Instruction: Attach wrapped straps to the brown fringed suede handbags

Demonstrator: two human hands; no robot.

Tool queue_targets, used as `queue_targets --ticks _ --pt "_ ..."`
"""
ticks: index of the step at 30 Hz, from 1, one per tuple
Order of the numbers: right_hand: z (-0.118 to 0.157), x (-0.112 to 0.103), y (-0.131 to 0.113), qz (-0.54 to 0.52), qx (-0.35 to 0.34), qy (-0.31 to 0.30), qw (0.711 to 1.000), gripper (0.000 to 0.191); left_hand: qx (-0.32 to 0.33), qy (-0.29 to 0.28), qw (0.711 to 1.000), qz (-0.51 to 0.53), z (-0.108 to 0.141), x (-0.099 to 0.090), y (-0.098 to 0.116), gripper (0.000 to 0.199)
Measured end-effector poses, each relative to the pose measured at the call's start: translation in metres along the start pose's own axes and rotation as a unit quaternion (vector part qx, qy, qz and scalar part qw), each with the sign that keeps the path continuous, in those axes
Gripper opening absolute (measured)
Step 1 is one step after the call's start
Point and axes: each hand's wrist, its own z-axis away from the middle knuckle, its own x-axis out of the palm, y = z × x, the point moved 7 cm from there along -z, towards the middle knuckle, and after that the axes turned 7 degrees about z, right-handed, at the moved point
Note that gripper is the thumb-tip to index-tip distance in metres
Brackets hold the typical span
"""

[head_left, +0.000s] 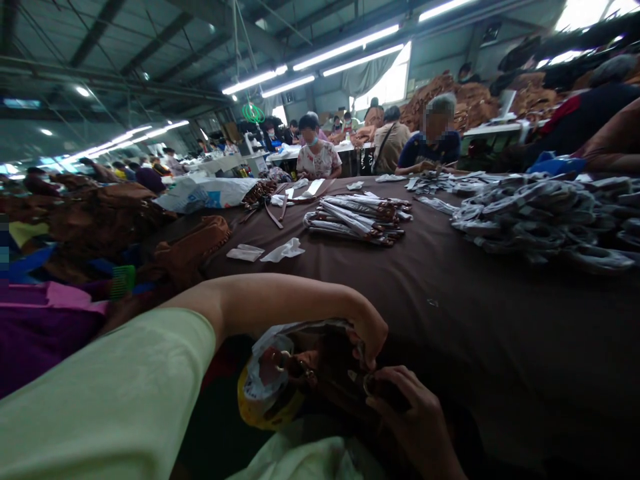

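Note:
My left hand [371, 337] reaches across from the left, bent down at the wrist with its fingers closed. It pinches the end of a strap [320, 325] in pale wrapping, though its fingertips are partly hidden. Close beside it, my right hand [413, 403] has thumb and forefinger closed around a metal ring [369, 383]. A dark brown leather bag [330, 373] lies in my lap under both hands, mostly in shadow. At its left side are another metal ring [285, 360] and a clasp. The two hands nearly touch.
A brown-covered table [360, 280] spreads ahead. On it lie a bundle of wrapped straps [357, 217], a big heap of wrapped straps [545, 217] and white wrappers [283, 250]. Brown bags [193, 247] sit at left. A yellow-and-white plastic bag [265, 393] is below. Co-workers [319, 153] sit opposite.

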Motion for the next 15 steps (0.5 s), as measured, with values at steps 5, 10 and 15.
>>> queue_targets --ticks 5,10,15 --pt "0.003 0.010 0.001 0.006 -0.009 -0.040 0.999 0.017 -0.007 -0.062 0.996 -0.063 -0.006 0.009 -0.003 0.019" --pt "0.003 0.013 0.002 0.016 -0.023 -0.029 0.999 0.020 -0.007 -0.116 0.992 -0.038 -0.006 0.017 -0.006 0.021" --pt "0.003 0.006 0.007 -0.001 -0.029 0.002 1.000 0.019 0.003 -0.075 0.997 -0.026 -0.001 0.018 -0.006 0.025"
